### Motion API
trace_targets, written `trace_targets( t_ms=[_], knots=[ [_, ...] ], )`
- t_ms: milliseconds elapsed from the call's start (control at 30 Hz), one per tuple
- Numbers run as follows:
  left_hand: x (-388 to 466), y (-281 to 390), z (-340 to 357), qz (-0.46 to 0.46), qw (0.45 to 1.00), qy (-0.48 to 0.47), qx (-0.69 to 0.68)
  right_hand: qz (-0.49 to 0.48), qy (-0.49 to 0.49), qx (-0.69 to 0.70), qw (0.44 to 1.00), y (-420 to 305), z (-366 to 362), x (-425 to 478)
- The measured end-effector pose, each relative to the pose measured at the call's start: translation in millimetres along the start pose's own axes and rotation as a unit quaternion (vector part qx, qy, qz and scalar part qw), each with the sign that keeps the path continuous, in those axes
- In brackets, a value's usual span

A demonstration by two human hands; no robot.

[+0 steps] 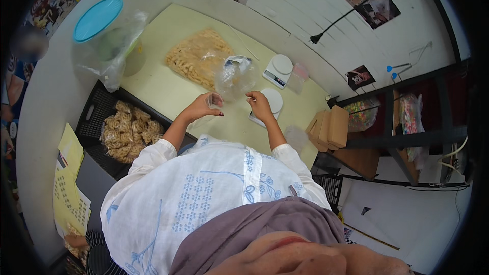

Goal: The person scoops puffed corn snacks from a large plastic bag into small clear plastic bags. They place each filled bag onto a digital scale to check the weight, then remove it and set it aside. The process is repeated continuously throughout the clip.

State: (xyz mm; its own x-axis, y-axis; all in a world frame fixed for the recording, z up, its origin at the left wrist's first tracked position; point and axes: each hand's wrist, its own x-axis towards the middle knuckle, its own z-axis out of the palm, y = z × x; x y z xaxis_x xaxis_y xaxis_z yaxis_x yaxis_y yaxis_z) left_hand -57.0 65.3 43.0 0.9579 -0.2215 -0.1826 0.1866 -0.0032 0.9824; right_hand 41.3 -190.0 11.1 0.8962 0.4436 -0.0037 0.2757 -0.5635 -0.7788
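Observation:
My left hand (202, 107) is curled around a small clear plastic piece (214, 101), which looks like the mouth of a bag. Its thumb points right, over the pale yellow table (229, 130). My right hand (259, 104) hovers by the nearer white kitchen scale (273, 101), partly covering it, fingertips bent together. Whether anything thin is between them I cannot tell. Beyond both hands lies a large clear bag of pale yellow snack pieces (196, 59). Its crumpled plastic top (237, 78) reaches to just past my fingers.
A second kitchen scale (279, 68) and small plastic bags (298, 78) lie at the wall. Left are a blue-lidded tub (98, 19) and a black crate (91, 116) with bagged snacks (128, 131). Cardboard boxes (329, 128) stand at right; a plug (316, 38) hangs above.

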Motion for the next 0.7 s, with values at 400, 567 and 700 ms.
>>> trace_targets(
  t_ms=[400, 567, 700],
  knots=[
    [12, -42, -71, 0.026, 0.989, 0.097, -0.110, -0.021, -0.031, -0.153, 0.987, 22, 60, 106],
    [21, -54, -79, -0.001, 0.990, 0.097, -0.101, -0.069, 0.026, -0.252, 0.965, 21, 73, 100],
    [28, -67, -83, -0.017, 0.991, 0.091, -0.097, 0.003, 0.003, -0.242, 0.970, 14, 77, 108]
  ],
)
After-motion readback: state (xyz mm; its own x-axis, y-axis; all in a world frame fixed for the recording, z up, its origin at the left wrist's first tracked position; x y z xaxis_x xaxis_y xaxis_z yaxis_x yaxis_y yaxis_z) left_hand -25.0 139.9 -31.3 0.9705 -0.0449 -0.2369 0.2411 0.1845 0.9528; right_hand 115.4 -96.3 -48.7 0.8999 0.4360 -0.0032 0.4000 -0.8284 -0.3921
